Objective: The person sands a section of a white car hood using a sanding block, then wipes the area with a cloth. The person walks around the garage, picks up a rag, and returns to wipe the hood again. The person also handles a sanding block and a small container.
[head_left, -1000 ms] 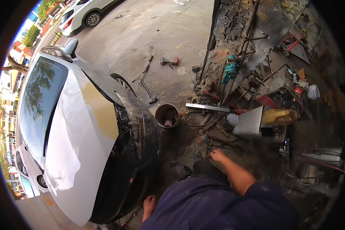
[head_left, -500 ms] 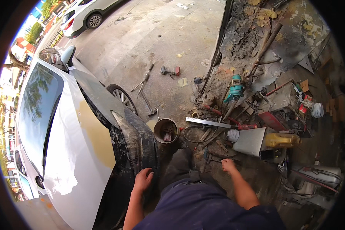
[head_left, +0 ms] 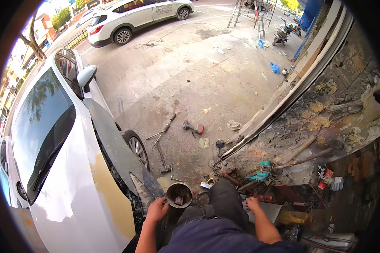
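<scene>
My left hand point(head_left: 157, 210) hangs beside the front corner of a white car point(head_left: 67, 185), its thumb and fingers apart and nothing seen in it. Just past its fingertips stands a round metal bucket point(head_left: 168, 193) with scraps inside; I cannot tell whether they touch. On the other side of my legs, my right hand point(head_left: 253, 204) is loosely curled, with no object showing in it. Below it lies a grey panel-like piece point(head_left: 271, 212) near a yellow jug point(head_left: 294, 217). The car's hood has a yellowish filler patch point(head_left: 109, 196), and its fender point(head_left: 114, 145) is dull grey.
A cordless power tool point(head_left: 193, 127), a branched metal tool point(head_left: 161, 129) and a long-handled hammer point(head_left: 161, 160) lie on the concrete. A teal hoist point(head_left: 262, 170) sits among clutter on the right. Farther off are a white SUV point(head_left: 139, 19), a stepladder point(head_left: 255, 17) and a motorbike point(head_left: 285, 33).
My view has lifted and turned, bringing in the SUV, ladder and motorbike. My legs have stepped forward, and the bucket is now close to my left hand. Both hands stay without visible objects.
</scene>
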`<state>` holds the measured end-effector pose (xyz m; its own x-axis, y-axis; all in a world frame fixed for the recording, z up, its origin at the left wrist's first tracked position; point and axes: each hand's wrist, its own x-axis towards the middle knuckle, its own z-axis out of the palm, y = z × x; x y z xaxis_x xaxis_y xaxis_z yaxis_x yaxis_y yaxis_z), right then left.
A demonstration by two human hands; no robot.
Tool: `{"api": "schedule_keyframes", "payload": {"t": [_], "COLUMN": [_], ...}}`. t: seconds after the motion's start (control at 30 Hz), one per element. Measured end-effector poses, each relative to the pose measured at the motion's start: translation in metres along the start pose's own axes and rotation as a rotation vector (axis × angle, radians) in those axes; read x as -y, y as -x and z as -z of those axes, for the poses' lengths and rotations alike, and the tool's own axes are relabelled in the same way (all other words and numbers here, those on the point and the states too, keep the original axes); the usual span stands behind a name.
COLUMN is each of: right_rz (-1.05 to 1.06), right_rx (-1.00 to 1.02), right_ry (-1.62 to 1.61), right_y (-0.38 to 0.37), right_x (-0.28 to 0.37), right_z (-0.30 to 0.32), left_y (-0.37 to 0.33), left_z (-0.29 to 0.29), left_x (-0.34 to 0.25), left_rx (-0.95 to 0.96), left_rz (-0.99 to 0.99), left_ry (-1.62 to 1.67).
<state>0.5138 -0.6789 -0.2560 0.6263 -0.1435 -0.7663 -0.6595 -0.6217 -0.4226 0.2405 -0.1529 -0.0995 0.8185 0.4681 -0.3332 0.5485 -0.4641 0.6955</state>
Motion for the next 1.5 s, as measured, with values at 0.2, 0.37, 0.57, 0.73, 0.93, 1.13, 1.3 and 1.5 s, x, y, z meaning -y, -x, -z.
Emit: {"api": "schedule_keyframes", "payload": {"t": [0.2,0.37,0.57,0.73,0.93,1.13,1.3,1.5], "right_rz": [0.062,0.132,0.29,0.599,0.572,0.298,-0.124,-0.484], "right_rx": [0.053,0.06,0.154,0.189,0.053,0.212,-0.044,-0.036], "right_ry": [0.279,0.523,0.611,0.243,0.227,-0.217,-0.387,-0.389], "right_y": [-0.073,-0.146,-0.243,-0.299,-0.381,-0.465,-0.486,-0.537], "right_x": [0.085,0.202,0.428,0.62,0.723,0.667,0.623,0.648], "right_z": [-0.036,-0.091,-0.143,-0.137,-0.081,-0.004,0.039,0.053], "left_y": [-0.027,-0.061,-0.156,-0.328,-0.58,-0.748,-0.843,-0.964], "left_z": [0.01,-0.001,0.006,0.019,0.065,0.089,0.073,0.067], "left_x": [0.014,0.02,-0.026,-0.067,-0.125,-0.176,-0.15,-0.121], "left_rx": [-0.015,-0.082,-0.019,0.102,0.086,0.123,0.288,0.53], "left_rz": [0.234,0.427,0.456,0.468,0.356,0.264,0.344,0.337], "left_ry": [-0.014,0.059,0.009,0.015,-0.018,-0.027,-0.069,-0.038]}}
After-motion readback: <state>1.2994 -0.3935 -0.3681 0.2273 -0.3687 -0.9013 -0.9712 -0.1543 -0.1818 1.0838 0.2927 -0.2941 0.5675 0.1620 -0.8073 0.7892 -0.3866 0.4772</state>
